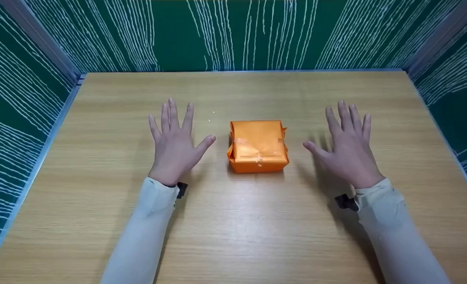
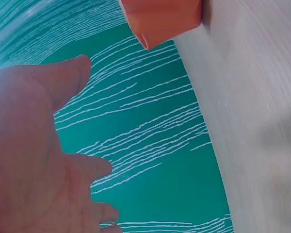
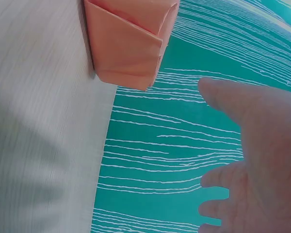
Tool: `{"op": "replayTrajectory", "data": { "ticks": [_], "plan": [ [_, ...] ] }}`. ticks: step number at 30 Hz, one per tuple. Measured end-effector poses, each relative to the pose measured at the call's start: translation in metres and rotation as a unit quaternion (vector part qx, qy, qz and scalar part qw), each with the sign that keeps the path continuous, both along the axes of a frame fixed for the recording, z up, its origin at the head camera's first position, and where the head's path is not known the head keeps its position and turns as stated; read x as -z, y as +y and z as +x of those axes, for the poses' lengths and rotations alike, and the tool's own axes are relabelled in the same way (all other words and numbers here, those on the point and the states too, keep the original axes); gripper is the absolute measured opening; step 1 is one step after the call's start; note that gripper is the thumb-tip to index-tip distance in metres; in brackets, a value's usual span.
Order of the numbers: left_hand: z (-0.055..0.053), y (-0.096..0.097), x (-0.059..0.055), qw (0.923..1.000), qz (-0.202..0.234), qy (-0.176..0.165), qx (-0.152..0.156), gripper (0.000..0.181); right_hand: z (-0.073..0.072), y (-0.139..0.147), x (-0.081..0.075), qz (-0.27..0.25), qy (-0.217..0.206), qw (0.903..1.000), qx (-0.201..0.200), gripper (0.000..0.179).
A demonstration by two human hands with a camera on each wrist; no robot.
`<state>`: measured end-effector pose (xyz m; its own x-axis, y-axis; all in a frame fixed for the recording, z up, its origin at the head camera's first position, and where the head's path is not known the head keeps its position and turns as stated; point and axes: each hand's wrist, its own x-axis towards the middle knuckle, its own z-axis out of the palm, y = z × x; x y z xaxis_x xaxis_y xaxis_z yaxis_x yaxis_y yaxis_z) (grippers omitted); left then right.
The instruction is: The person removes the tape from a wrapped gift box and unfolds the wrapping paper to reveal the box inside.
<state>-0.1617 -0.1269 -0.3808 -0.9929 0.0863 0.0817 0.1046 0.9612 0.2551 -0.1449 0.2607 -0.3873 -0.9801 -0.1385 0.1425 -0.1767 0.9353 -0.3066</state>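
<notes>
A small box wrapped in shiny orange paper [image 1: 258, 144] sits on the wooden table between the two hands. Its folded paper ends stick out a little at the left and right sides, and clear tape glints on its front edge. To its left, my left hand [image 1: 175, 146] is spread with palm down and thumb pointing at the box, apart from it. On the other side my right hand [image 1: 347, 152] is spread the same way, also apart from the box. Both wrist views show the orange box [image 2: 162, 19] beyond the thumb, with nothing in either hand.
The light wood table [image 1: 253, 221] has a blue-edged border and green panels [image 1: 178, 35] with white wavy lines at the back and both sides. A few tiny white specks [image 1: 211, 116] lie left of the box. Each wrist wears a small black device [image 1: 346, 202].
</notes>
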Motion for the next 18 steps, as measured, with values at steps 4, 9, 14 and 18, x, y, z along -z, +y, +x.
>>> {"op": "replayTrajectory", "data": {
  "ticks": [4, 9, 14, 18],
  "plan": [
    [0.002, 0.003, 0.001, 1.0, 0.006, -0.004, 0.004, 0.097, 0.001, -0.001, 0.001, 0.0, -0.002, 1.0, -0.003, 0.101],
    [0.004, 0.007, -0.001, 0.9997, 0.019, -0.009, 0.014, 0.096, 0.002, -0.003, 0.0, -0.001, -0.008, 1.0, -0.005, 0.102],
    [0.007, 0.011, -0.005, 0.9984, 0.039, 0.008, 0.039, 0.093, 0.002, -0.004, -0.002, -0.009, -0.01, 0.9998, -0.014, 0.101],
    [0.009, 0.019, -0.008, 0.9957, 0.046, 0.014, 0.078, 0.092, 0.003, -0.004, -0.005, -0.015, -0.015, 0.9994, -0.027, 0.099]
  ]
}}
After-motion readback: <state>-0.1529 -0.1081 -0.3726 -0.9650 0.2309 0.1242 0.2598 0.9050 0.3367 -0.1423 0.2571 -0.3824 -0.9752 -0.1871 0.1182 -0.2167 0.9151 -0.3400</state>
